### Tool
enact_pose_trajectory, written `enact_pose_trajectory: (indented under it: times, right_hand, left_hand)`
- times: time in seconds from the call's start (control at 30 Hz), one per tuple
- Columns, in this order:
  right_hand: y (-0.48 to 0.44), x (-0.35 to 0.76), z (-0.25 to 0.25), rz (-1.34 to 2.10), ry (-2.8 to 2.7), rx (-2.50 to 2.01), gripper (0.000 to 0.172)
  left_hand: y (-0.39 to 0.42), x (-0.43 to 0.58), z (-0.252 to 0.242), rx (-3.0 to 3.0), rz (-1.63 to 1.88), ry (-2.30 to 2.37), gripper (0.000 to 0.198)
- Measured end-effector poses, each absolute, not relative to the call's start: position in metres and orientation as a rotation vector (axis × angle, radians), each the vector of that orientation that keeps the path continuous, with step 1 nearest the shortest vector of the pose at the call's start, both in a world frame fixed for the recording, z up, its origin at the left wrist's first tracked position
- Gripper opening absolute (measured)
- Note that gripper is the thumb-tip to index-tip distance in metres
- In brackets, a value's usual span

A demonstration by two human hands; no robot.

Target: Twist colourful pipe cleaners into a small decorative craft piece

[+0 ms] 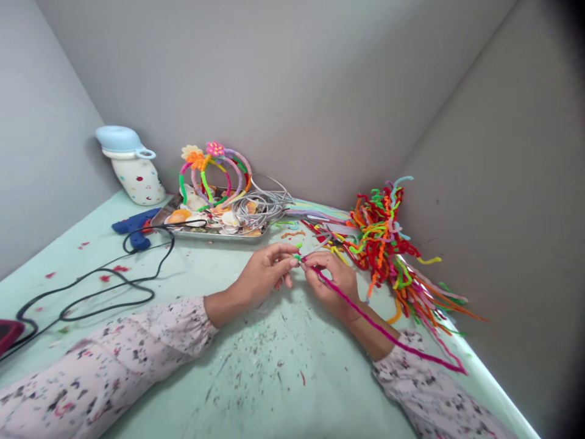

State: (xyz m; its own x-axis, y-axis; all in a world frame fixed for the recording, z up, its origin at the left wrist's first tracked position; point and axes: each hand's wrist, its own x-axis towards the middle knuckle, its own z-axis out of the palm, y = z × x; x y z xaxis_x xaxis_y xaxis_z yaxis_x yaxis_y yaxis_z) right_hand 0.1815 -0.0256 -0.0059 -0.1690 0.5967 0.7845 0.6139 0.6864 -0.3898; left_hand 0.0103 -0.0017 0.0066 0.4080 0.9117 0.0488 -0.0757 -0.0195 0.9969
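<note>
Over the middle of the table, my left hand point(265, 271) and my right hand point(336, 285) meet at their fingertips. Pinched in my left fingers is a short bit of green pipe cleaner point(297, 257). My right hand is closed on a long magenta pipe cleaner point(361, 312), which trails over my right wrist and sleeve and bends back near its far end. A thin grey wire point(316, 247) slants up and to the right from the fingertips. How the pieces join there is hidden by my fingers.
A metal tray point(219, 235) holds colourful pipe-cleaner hoops point(203, 177), coiled grey wire point(269, 207) and scraps. Left of it are a blue glue gun point(137, 227), its black cord point(123, 277) and a white bottle point(137, 177). Tangled pipe cleaners point(384, 238) lie at the right, by the wall.
</note>
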Motion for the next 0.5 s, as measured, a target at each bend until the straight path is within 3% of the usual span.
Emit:
enact_pose_trajectory:
  times: [0.5]
  right_hand:
    - [-0.0228, 0.1849, -0.0090, -0.142, -1.979, -0.775, 0.020]
  left_hand:
    - [-0.0042, 0.0071, 0.0066, 1.445, 1.009, 0.866, 0.026]
